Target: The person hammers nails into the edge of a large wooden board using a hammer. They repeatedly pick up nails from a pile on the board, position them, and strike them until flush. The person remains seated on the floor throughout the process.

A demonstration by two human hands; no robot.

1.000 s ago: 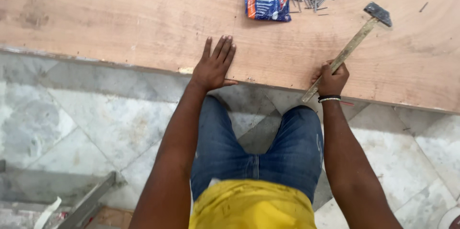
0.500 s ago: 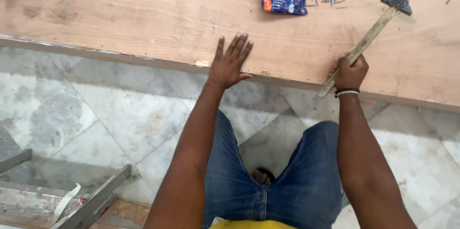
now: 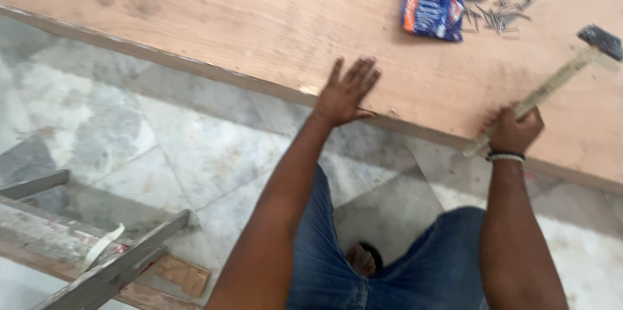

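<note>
A large plywood sheet (image 3: pixel 246 18) lies flat on a marble floor. My left hand (image 3: pixel 345 93) presses palm-down on the sheet's near edge, fingers spread. My right hand (image 3: pixel 516 130) grips the wooden handle of a hammer (image 3: pixel 558 80); its dark head rests on the sheet at the far right. A blue and orange packet (image 3: pixel 433 10) lies on the plywood beyond my hands, with several loose nails (image 3: pixel 501 4) scattered beside it. A band circles my right wrist.
Grey marble floor tiles (image 3: pixel 162 141) run along the near side of the sheet. A paint-stained metal ladder (image 3: pixel 97 264) lies at the lower left beside a small wood scrap (image 3: pixel 182 274). My jeans-clad knees and one bare foot (image 3: pixel 363 261) show at the bottom.
The view has swung left and down, so the sheet, packet and hammer sit further right in frame. Both hands hold the same places on the sheet edge and hammer handle.
</note>
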